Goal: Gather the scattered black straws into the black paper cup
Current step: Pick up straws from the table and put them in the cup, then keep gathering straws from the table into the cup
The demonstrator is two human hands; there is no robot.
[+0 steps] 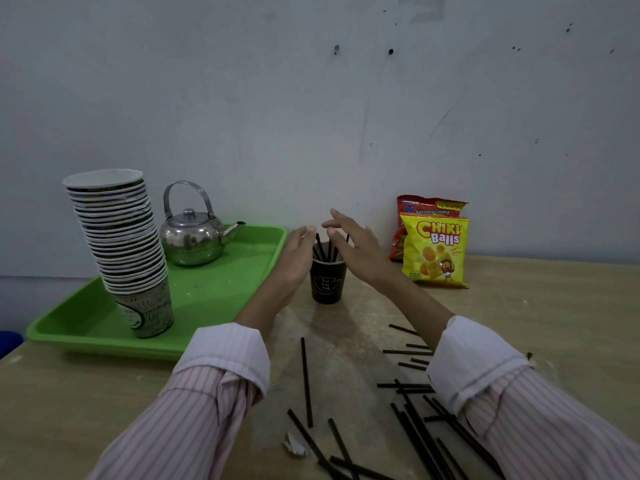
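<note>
A black paper cup [327, 284] stands upright on the wooden table, with several black straws [323, 249] leaning inside it. My left hand [294, 261] is just left of the cup's rim, fingers straight and apart, holding nothing. My right hand [356, 245] hovers over the cup's right side, fingers spread, also holding nothing. Several loose black straws [420, 431] lie scattered on the table near me at the right, partly under my right sleeve. One long straw [306, 381] lies alone in the middle.
A green tray [242, 271] at the left carries a tall stack of paper cups [119, 237] and a metal kettle [194, 237]. Two snack bags [434, 251] lean on the wall behind right. A crumpled paper scrap [294, 445] lies near the straws.
</note>
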